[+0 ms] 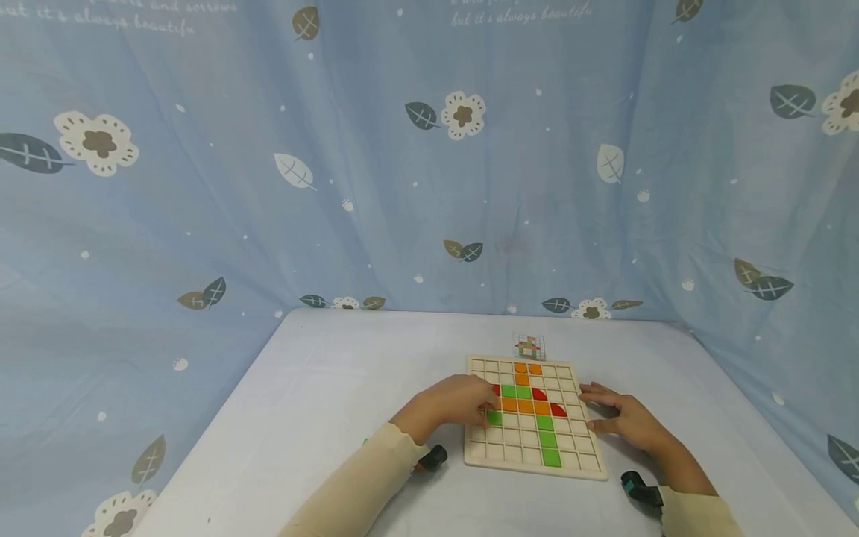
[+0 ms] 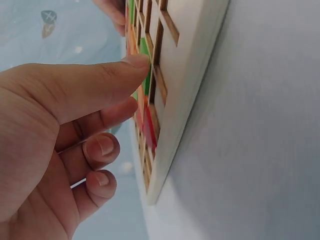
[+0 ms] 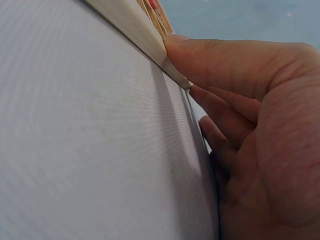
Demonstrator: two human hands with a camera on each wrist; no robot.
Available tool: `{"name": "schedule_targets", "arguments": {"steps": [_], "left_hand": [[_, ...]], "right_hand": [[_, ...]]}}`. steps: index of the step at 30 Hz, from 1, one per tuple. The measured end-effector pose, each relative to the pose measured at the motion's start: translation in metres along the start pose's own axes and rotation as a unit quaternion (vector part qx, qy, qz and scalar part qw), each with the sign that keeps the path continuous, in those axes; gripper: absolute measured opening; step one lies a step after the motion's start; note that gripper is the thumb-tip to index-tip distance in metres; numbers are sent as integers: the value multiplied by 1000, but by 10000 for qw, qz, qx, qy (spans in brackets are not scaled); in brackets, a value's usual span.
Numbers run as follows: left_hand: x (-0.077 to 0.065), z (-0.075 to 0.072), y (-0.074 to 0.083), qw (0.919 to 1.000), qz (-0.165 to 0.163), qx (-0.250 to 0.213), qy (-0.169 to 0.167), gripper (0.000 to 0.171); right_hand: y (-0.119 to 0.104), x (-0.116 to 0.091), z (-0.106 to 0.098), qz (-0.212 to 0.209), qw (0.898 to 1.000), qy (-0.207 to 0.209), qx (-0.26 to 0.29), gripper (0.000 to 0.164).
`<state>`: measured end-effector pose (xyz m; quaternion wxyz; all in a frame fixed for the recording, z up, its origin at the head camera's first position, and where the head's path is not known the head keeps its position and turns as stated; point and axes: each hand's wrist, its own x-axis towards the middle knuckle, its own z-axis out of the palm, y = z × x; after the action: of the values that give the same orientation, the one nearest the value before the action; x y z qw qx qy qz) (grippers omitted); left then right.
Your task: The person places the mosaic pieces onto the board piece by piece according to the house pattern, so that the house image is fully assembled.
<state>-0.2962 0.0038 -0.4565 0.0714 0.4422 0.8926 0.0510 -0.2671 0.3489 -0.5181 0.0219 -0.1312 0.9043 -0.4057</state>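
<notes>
A square wooden grid board (image 1: 510, 452) lies on the table, with orange, green and red pieces in some of its cells. My left hand (image 1: 463, 401) reaches over its left side. In the left wrist view the thumb tip is right at a green square tile (image 2: 145, 60), apart from the index finger, and the other fingers bend loosely. A red rounded piece (image 2: 149, 129) sits close below. My right hand (image 1: 629, 421) rests against the board's right edge. The thumb touches the rim (image 3: 159, 47) and the fingers stretch along the side.
A small card with a coloured grid pattern (image 1: 529, 346) lies behind the board. Dark wrist-worn devices show at the left wrist (image 1: 432, 457) and right wrist (image 1: 640, 489). The white table (image 1: 335, 388) meets a blue patterned curtain (image 1: 376, 224) at the back and sides.
</notes>
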Motion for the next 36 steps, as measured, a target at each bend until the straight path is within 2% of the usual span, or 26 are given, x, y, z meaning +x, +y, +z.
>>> {"name": "schedule_targets", "arguments": {"steps": [4, 7, 15, 28, 36], "left_hand": [[-10, -6, -5, 9999, -94, 77, -27, 13], [-20, -10, -10, 9997, -237, 65, -52, 19], [-51, -11, -25, 9974, -647, 299, -103, 27], [-96, -6, -42, 9924, -1219, 70, -162, 26], [-119, -4, -53, 9905, -1364, -110, -162, 26]], "right_hand": [[-1, 0, 0, 33, 9999, -3, -99, 59], [-3, 0, 0, 57, 9999, -23, -93, 60], [-1, 0, 0, 13, 10000, -45, -62, 60], [0, -1, 1, 45, 9999, -25, -162, 61], [-1, 0, 0, 21, 9998, -54, -212, 61]]}}
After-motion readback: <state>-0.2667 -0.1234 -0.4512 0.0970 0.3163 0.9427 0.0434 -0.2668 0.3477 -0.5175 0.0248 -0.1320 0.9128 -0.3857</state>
